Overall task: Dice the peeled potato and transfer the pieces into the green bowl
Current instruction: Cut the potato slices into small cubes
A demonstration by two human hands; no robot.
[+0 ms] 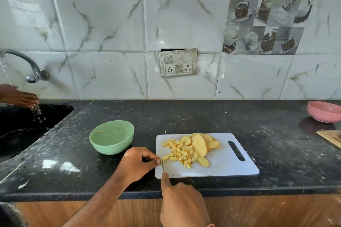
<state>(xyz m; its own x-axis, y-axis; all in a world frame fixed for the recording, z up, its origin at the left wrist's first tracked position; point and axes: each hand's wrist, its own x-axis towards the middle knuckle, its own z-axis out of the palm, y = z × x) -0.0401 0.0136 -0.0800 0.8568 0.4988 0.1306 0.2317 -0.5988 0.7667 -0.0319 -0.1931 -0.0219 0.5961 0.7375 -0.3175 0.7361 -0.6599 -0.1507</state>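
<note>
On the white cutting board (217,164), the left hand (136,164) pinches a small potato strip (164,157) at the near left edge while the right hand (182,202) grips a knife (163,167), blade against it. Diced pieces (181,153) and uncut potato slices (201,143) lie further right; the green bowl (112,136) sits just left of the board, holding a few bits.

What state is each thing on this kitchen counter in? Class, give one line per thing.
Potato slices: cut, piled on the board, not yet diced.
Potato cubes: diced, heaped on the board.
Green bowl: upright, holding only a few bits.
Cutting board: flat on the counter.
Knife: held by the right hand, blade at the cubes.
Left hand: fingers pinching a piece.
Pink bowl: upright.
Tap: running.
</note>
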